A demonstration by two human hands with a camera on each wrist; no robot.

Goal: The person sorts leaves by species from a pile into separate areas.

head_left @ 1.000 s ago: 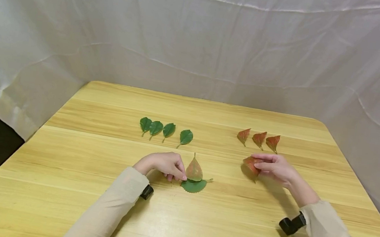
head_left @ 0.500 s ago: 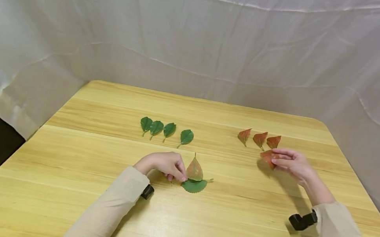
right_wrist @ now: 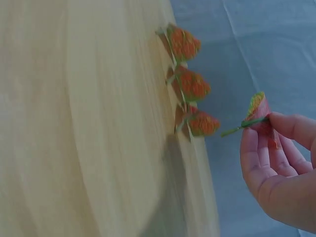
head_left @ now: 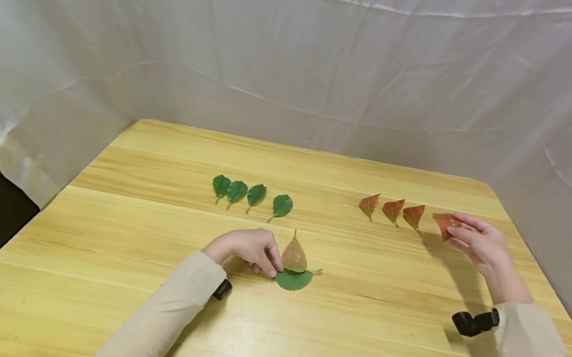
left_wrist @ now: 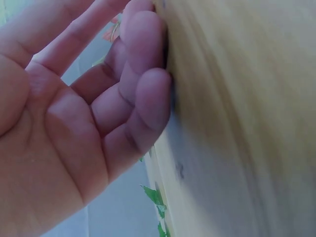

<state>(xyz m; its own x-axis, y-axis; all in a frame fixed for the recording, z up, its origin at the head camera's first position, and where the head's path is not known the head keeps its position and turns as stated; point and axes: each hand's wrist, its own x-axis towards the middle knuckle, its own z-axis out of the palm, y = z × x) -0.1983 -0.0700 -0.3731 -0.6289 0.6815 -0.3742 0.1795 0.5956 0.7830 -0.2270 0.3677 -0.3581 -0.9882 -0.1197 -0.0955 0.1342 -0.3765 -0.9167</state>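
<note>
In the head view my left hand (head_left: 251, 250) rests low over the table, thumb and forefinger at the left tip of a green leaf (head_left: 293, 281). A reddish-brown leaf (head_left: 295, 257), stem pointing away from me, overlaps that leaf's upper edge. The left wrist view shows several curled fingers (left_wrist: 153, 98) against the tabletop; the fingertip pinch is out of sight there. My right hand (head_left: 484, 244) pinches a red leaf (head_left: 445, 225) between thumb and fingers, held above the table. Its green stem (right_wrist: 244, 127) sticks out toward the table in the right wrist view.
Three red leaves (head_left: 392, 209) lie in a row left of my right hand. Several green leaves (head_left: 236, 193) form another row at the back left. The wooden table (head_left: 351, 341) ends at a pale hanging cloth (head_left: 299, 73) behind and at the sides.
My right hand has carried the red leaf rightward and away from me, past the front of the three red leaves to their right side. The left hand has stayed at the green leaf.
</note>
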